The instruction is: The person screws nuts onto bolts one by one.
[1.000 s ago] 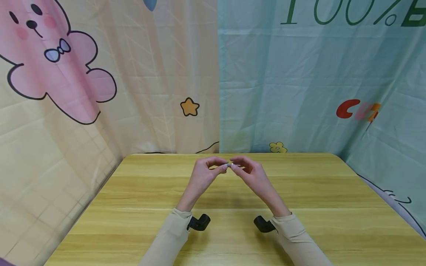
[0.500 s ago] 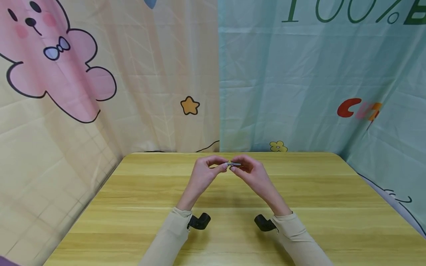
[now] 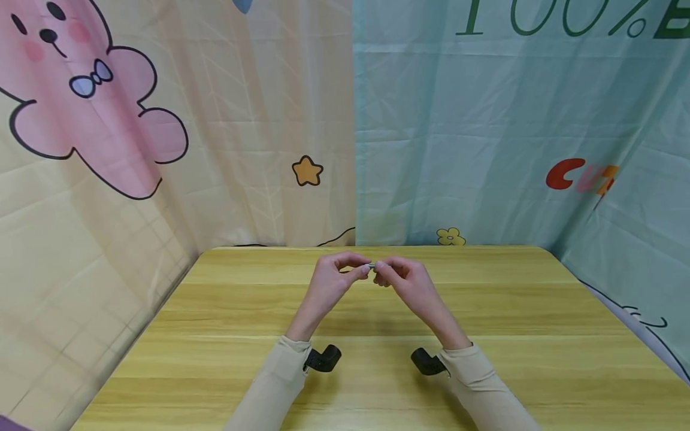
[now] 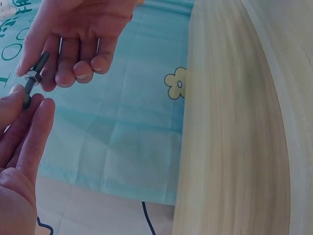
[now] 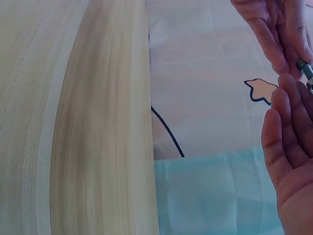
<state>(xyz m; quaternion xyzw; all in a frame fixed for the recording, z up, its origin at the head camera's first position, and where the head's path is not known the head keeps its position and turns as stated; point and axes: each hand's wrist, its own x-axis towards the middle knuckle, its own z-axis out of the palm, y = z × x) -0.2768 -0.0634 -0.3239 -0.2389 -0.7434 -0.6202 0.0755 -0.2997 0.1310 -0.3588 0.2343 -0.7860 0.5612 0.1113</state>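
Observation:
A metal bolt (image 4: 42,59) with a hex nut (image 4: 33,76) partway along its thread is held between the two hands above the table. My left hand (image 3: 335,276) pinches the bolt's head end between thumb and fingers. At the nut, the thumb and index finger of my right hand (image 3: 408,280) lie on either side, and its other fingers are loosely bent. The threaded end points toward the right palm in the left wrist view. Only a short piece of the bolt shows between the fingertips in the head view, and the right wrist view cuts it off at its edge.
The wooden table (image 3: 242,335) stretches below both forearms. Printed curtains (image 3: 259,131) hang behind it and along both sides. A black wrist camera (image 3: 323,359) sits on the left sleeve, another black camera (image 3: 427,362) on the right.
The right fingers have shifted around the nut: half a second ago more of the bolt showed between them, now the right thumb covers it. The left hand stays in place.

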